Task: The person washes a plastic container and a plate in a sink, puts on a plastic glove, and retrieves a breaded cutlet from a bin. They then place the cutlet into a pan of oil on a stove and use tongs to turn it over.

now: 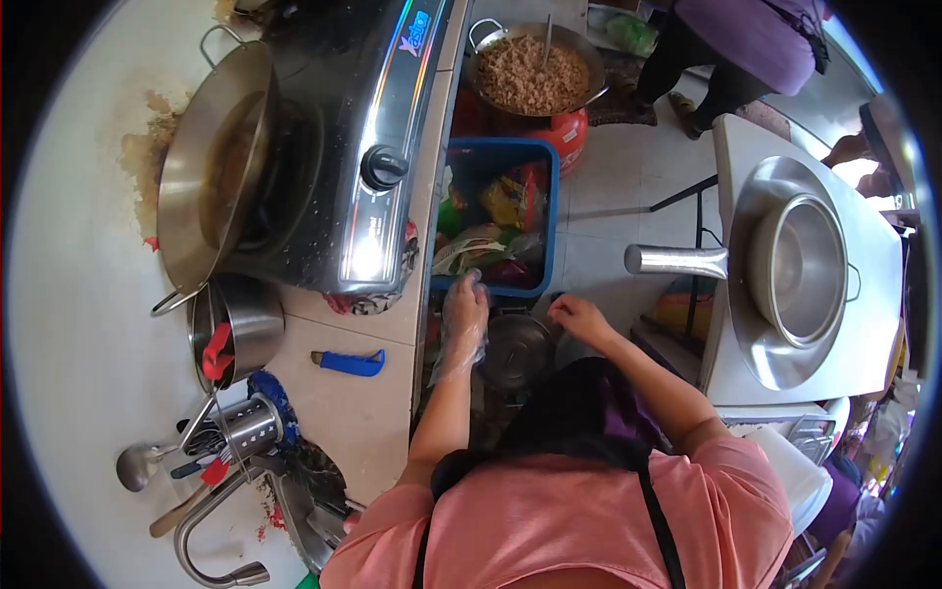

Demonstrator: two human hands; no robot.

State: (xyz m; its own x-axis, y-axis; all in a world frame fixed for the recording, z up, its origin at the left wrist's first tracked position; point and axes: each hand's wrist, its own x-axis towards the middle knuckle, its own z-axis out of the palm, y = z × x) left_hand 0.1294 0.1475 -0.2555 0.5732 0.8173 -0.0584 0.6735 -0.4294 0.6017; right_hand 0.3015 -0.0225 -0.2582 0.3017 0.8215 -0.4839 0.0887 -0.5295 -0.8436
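My left hand, in a clear plastic glove, reaches over the near rim of a blue bin. Its fingers are drawn together, and what they may hold is hidden. Inside the bin lie vegetable scraps and a yellow and red wrapper. Bare and curled, my right hand is beside the bin's near right corner, its fingers closed with a small dark spot at their tips. Between my forearms, lower down, stands a round lidded pot.
Left are a gas stove, a wok, a pot and a blue-handled cutter on the counter. A pan of crumbly food stands beyond the bin. A white table holds metal bowls; its pan handle juts toward me. Another person stands far right.
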